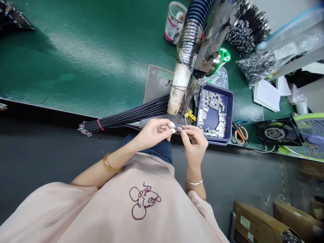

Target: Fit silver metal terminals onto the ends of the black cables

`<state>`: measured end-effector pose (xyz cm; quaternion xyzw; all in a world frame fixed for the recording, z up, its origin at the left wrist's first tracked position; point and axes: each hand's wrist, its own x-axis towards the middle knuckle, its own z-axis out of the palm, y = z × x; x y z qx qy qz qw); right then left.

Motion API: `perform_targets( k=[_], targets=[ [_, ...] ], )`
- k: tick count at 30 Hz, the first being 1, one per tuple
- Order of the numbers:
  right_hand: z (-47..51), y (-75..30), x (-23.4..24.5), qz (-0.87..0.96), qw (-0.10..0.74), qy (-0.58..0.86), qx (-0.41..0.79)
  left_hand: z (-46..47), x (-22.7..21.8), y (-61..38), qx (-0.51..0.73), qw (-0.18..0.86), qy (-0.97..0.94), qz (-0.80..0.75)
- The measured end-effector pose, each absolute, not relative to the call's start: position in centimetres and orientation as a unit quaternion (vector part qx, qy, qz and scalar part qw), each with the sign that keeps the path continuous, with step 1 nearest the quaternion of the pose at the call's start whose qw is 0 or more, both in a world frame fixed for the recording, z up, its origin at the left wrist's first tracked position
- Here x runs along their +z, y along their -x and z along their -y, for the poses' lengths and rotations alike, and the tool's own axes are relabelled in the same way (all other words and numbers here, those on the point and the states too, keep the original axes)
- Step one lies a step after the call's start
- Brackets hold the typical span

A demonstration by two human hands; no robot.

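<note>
My left hand [158, 131] is pinched at the table edge, with white covers on its fingertips. What it grips is mostly hidden; a thin dark end shows at the fingertips. Facing it, my right hand [194, 143] pinches a small metal connector [179, 129], and the fingertips of both hands nearly meet there. Just above them ends a white-wrapped hose [178, 84], beside a thin metal rod pointing down. To the left lies a bundle of black cables [126, 113] tied with a red band. A blue tray [230, 111] of small metal connectors sits right of my right hand.
A clamp arm [212, 37] reaches down over the bench. Around it are a clear tub [174, 23], green tape [222, 59], a yellow clip-like piece [190, 115] and orange-handled scissors [241, 135]. Farther right stand a black fan [278, 132] and bags of metal parts [263, 65].
</note>
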<state>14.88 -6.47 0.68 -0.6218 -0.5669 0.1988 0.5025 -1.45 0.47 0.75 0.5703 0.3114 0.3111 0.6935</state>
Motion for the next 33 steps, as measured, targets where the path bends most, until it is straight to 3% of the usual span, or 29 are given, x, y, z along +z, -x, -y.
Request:
perform_targets(
  k=[3, 7, 13, 19, 24, 33],
  targets=[
    [6.1, -15.1, 0.2, 0.537, 0.506, 0.608, 0.294, -0.3, 0.6, 1.2, 0.314, 0.68, -0.583, -0.316],
    [6.1, -15.5, 0.1, 0.527, 0.51, 0.596, 0.327, 0.1, 0.1, 0.8, 0.325, 0.644, -0.612, -0.323],
    [6.5, -14.9, -0.1, 0.573, 0.507, 0.604, 0.225, 0.6, -0.2, 0.6, 0.321, 0.545, -0.693, -0.346],
    [6.9, -14.5, -0.4, 0.587, 0.52, 0.609, 0.121, -0.3, 0.3, 0.9, 0.311, 0.689, -0.573, -0.317],
    [7.4, -14.6, 0.2, 0.642, 0.515, 0.566, 0.042, -0.8, 0.3, 0.7, 0.315, 0.719, -0.516, -0.344],
    [6.8, -14.9, -0.5, 0.613, 0.535, 0.573, 0.102, -0.9, 0.6, 0.5, 0.332, 0.719, -0.491, -0.363]
  ],
)
